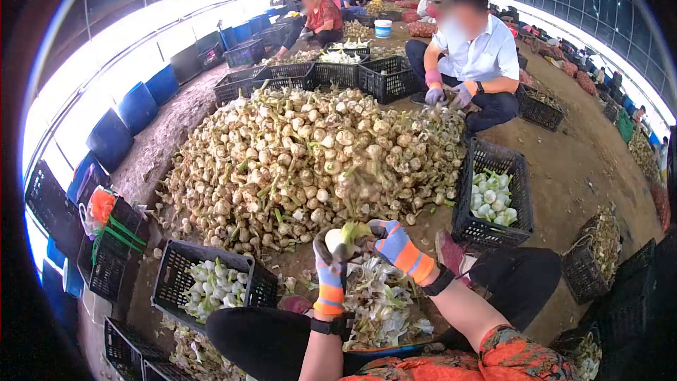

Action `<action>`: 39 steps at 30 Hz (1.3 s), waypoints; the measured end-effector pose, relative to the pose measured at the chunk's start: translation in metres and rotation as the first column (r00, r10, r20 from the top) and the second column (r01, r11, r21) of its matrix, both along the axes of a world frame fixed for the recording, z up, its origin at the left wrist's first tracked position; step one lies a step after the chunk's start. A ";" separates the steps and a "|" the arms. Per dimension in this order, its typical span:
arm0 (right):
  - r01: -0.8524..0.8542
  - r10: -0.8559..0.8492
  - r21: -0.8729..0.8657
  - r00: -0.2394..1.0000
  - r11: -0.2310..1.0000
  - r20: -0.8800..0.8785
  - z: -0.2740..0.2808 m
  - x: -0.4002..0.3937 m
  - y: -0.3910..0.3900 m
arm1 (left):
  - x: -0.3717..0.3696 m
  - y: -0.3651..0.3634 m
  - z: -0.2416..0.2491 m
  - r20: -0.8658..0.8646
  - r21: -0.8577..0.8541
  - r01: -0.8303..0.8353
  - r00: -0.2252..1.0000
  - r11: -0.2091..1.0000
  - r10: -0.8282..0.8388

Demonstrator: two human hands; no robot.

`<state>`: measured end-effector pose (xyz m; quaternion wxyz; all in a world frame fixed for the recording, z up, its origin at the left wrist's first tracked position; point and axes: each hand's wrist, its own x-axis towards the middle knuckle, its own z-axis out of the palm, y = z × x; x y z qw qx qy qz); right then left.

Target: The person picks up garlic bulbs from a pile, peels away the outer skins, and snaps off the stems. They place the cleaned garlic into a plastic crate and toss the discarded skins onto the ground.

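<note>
- Bulb [344, 238]: up off the ground, in front of the big heap [303, 162], above the loose husks [381, 303] between your legs.
- Left hand [330, 254]: gloved, fingers curled round the bulb's near side, looks a firm hold.
- Right hand [402, 247]: gloved, bent in at the stem [358, 228]. Fingertips partly hidden; can't tell whether they're closed on it.
- Slip risk: the bulb looks smooth and rounded. A hard pull on the stem against a loose left hold could pop it free.
- If it drops, it likely lands in the husks. Pale on pale there; easy to lose sight of.
- Tearing: twisting the stem too sharply could snap it or split the bulb.
- Gloves: thick fabric probably dulls your feel, so you may squeeze too hard and bruise it.
- Left crate [264, 286]: your left leg [254, 339] sits right against its near side. A shift of the knee could nudge it and unsettle the white bulbs [215, 286] inside.
- Right crate [518, 169]: near your right leg [522, 275]; a stretch of that leg could knock it.
- Heap's near edge: loose, close to your hands. A bumped forearm could send bulbs rolling into the husks, mixing the two.
</note>
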<state>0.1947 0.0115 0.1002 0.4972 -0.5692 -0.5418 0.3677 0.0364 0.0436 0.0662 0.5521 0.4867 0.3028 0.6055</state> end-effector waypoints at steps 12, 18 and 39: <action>0.245 -0.264 -0.119 0.947 0.962 -0.184 -0.055 0.061 0.032 | -0.019 -0.018 0.045 0.008 -0.053 0.471 0.882 0.881 -0.471; -0.317 0.302 0.074 0.940 0.946 0.156 0.043 0.022 -0.002 | -0.012 -0.015 0.038 -0.161 0.124 0.320 0.941 0.939 -0.299; -0.317 -0.033 0.330 0.675 0.889 0.737 0.036 -0.029 -0.002 | -0.004 -0.009 0.005 0.407 -0.305 0.038 0.909 0.952 0.094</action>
